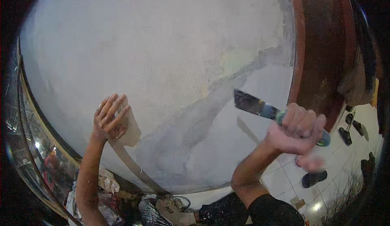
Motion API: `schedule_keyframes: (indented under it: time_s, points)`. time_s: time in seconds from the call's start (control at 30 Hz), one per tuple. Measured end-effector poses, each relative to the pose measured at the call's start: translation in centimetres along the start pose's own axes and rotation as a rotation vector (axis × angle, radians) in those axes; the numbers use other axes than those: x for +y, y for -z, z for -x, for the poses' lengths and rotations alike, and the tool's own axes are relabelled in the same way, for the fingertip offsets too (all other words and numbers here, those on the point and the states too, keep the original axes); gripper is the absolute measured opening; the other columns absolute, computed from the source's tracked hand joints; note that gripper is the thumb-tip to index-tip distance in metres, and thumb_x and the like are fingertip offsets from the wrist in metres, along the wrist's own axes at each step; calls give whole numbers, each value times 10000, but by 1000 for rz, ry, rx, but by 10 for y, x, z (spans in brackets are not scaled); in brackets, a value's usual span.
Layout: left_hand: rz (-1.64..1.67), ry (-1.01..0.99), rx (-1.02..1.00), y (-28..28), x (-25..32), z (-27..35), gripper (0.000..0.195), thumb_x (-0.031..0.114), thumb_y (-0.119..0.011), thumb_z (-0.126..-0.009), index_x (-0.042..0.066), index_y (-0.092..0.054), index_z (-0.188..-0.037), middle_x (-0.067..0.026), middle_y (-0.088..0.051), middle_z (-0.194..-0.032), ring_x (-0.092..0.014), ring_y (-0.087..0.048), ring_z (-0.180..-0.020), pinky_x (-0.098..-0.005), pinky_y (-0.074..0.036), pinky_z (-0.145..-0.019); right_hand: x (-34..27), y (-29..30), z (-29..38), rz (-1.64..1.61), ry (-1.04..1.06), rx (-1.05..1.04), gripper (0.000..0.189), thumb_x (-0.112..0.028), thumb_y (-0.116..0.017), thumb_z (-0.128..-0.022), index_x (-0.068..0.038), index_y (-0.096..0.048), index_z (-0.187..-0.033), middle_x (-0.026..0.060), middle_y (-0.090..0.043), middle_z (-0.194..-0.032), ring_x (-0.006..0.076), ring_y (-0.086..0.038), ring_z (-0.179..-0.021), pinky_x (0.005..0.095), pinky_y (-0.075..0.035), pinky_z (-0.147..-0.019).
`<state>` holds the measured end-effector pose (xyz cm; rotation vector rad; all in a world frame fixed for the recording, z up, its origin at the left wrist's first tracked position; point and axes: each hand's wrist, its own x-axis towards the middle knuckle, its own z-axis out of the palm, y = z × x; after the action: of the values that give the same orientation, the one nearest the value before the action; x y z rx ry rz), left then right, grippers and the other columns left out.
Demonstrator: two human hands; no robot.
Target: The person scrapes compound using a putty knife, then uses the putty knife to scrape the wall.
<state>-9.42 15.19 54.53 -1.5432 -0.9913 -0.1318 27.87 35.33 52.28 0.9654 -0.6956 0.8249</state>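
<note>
My right hand [300, 128] grips the green-and-blue handle of a scraper with a flat dark metal blade [254, 102]. The blade points up and left, in front of the wall, and casts a thin shadow on it. At the left, my left hand [111, 116] is raised with nothing in it, its fingers a little apart. Its shadow falls beside it; whether it touches the wall I cannot tell. The pale wall [170, 58] bears a grey, uneven diagonal patch [207, 116], with a ragged edge, running from lower left towards upper right.
A brown door frame [321, 43] bounds the wall's right side. Dark sandals [313, 178] lie on white floor tiles [281, 174]. At left stand a glass pane [39, 147] and a hanging cable [23, 113]. Crumpled plastic [108, 180] and a bag [170, 210] lie low before me.
</note>
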Motion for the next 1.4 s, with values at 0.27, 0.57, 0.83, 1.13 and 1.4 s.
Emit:
schedule_keyframes:
  time_s: [0.27,0.57,0.83,1.13,1.4]
  points:
    - [-43,-1,17,-7,-3,4,416,321,-398,-817,144,-619,-1122,-114,-538,-1236,-287,-479,-1180,-422,-335,-1034,24,-4,16,-84,-194,-241,190,-133,-465,-820,-134,-352,-667,-38,-259,-476,74,-213,-361,231,-185,-352]
    - [-6,7,50,-5,-2,3,427,366,-355,-838,152,-634,-1080,-93,-549,-1223,-285,-491,-1164,-430,-368,-1010,17,-6,18,203,64,-109,160,-146,-460,-821,-138,-371,-688,-27,-288,-497,83,-259,-386,230,-216,-371]
    - [-55,33,-38,1,2,4,439,357,-346,-839,141,-634,-1090,-112,-550,-1223,-290,-484,-1176,-430,-359,-1006,40,-22,55,46,-304,-52,244,-96,-406,-859,-128,-319,-633,-15,-339,-489,51,-241,-372,209,-222,-359]
    - [-35,-16,28,2,-2,-2,473,407,-298,-877,144,-631,-1085,-103,-556,-1210,-281,-479,-1178,-414,-375,-1001,28,-30,55,493,-56,-66,215,-87,-416,-840,-127,-318,-653,-26,-283,-435,73,-228,-332,235,-192,-319]
    - [-17,-14,22,1,-3,-3,473,415,-314,-869,142,-619,-1106,-103,-549,-1222,-290,-484,-1167,-417,-366,-1012,54,-22,106,500,-235,-68,162,-123,-459,-837,-66,-376,-710,-16,-355,-568,100,-285,-395,234,-212,-355]
